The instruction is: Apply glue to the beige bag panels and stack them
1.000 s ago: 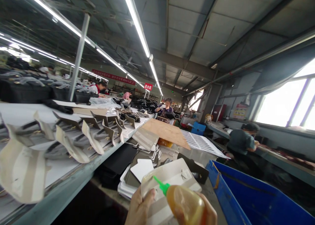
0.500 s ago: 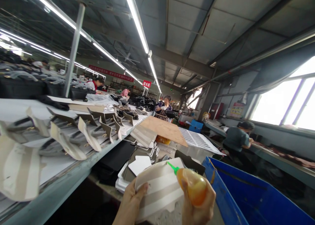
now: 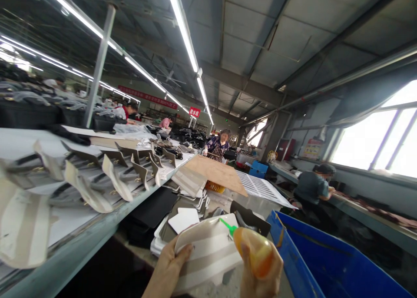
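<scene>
My left hand (image 3: 172, 261) grips the left edge of a pale panel with beige stripes (image 3: 208, 252), its thumb pressed on the striped face. In my right hand (image 3: 262, 267) is a squeeze bottle of amber liquid (image 3: 252, 246), tilted toward the panel. The bottle's green nozzle (image 3: 229, 226) points up and left, its tip by the panel's upper edge; whether it touches I cannot tell. Behind the panel lies a stack of white and grey panels (image 3: 184, 220). A dark piece (image 3: 250, 215) with a grey handle-like part lies just past the panel's far edge.
At left, a long table (image 3: 74, 250) bears several curved panels with handles (image 3: 86, 187). A blue bin (image 3: 312, 263) stands close on my right. Ahead lie a brown board (image 3: 218, 174) and a striped sheet (image 3: 260, 187). One co-worker (image 3: 218, 146) stands beyond the board; another (image 3: 312, 185) sits at right.
Both hands, the panel and the bottle have shifted slightly left and down in view. The nozzle stays near the panel's upper edge. The co-worker beyond the board has lowered a hand toward it.
</scene>
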The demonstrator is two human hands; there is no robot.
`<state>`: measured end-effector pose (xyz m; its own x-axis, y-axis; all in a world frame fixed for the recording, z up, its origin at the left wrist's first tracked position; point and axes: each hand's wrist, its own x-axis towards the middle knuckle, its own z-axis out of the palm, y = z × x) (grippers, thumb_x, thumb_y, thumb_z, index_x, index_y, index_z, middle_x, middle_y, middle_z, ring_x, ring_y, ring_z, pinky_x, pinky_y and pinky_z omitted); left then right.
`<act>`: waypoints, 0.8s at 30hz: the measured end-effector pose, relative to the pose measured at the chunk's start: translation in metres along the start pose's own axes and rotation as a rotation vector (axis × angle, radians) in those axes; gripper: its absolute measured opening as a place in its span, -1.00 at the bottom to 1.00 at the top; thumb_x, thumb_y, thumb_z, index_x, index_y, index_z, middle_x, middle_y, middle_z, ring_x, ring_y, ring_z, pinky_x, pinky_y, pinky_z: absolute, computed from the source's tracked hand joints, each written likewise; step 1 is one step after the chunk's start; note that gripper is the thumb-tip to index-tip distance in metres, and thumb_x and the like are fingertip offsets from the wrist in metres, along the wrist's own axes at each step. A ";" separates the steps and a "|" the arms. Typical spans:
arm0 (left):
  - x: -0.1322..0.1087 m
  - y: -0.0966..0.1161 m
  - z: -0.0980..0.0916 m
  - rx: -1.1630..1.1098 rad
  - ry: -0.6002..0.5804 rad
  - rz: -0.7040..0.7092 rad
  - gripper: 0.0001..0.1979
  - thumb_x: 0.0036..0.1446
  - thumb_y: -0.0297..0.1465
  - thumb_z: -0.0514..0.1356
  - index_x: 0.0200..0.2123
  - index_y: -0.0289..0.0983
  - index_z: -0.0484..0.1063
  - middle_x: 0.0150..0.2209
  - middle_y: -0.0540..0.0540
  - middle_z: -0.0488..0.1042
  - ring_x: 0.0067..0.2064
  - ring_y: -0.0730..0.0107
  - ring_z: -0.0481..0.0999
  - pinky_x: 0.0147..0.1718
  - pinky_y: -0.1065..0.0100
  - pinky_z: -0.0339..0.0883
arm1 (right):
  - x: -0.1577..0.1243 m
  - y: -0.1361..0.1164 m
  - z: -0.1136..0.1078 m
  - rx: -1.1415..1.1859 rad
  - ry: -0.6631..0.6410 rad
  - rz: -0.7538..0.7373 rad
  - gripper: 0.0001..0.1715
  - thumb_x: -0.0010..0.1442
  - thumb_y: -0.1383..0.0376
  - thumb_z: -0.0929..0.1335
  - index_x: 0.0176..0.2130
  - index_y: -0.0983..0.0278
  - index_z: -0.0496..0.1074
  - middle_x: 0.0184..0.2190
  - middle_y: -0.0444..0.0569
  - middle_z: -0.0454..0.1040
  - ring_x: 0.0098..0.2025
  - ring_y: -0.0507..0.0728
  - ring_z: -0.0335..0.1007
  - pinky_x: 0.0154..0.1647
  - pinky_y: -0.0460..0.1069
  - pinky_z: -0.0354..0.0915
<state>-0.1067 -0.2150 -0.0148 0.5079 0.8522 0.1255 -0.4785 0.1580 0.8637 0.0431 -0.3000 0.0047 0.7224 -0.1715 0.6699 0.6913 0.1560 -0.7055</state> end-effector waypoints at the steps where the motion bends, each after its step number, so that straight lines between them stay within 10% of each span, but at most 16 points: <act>1: 0.001 -0.001 0.000 -0.010 0.003 0.004 -0.48 -0.06 -0.08 0.38 -0.08 -0.27 0.60 -0.21 -0.11 0.68 -0.17 0.14 0.58 -0.18 0.34 0.35 | -0.004 -0.001 0.000 0.026 -0.011 -0.010 -0.25 -0.06 -0.16 0.48 -0.07 0.30 0.40 -0.20 0.01 0.44 -0.22 0.14 0.38 -0.21 -0.01 0.32; 15: -0.002 0.008 -0.004 0.048 -0.001 -0.005 -0.61 0.01 -0.17 0.35 -0.13 -0.25 0.61 -0.32 -0.06 0.68 -0.35 0.24 0.56 -0.27 0.36 0.38 | 0.012 0.021 -0.003 -0.034 0.000 0.084 -0.15 -0.20 -0.20 0.49 -0.08 0.28 0.42 -0.20 0.00 0.43 -0.19 0.19 0.35 -0.21 0.04 0.34; 24: 0.003 0.008 -0.013 0.072 0.011 0.017 -0.46 -0.04 -0.08 0.36 -0.03 -0.27 0.58 -0.18 -0.10 0.68 -0.06 0.05 0.56 0.00 0.27 0.32 | 0.006 0.023 -0.001 -0.005 -0.034 0.142 -0.16 -0.10 -0.22 0.45 -0.03 0.27 0.39 -0.18 -0.03 0.44 -0.15 0.17 0.39 -0.15 0.02 0.35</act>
<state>-0.1182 -0.2048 -0.0138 0.4916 0.8602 0.1356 -0.4341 0.1070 0.8945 0.0633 -0.2984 -0.0075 0.8131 -0.1151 0.5706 0.5821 0.1716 -0.7948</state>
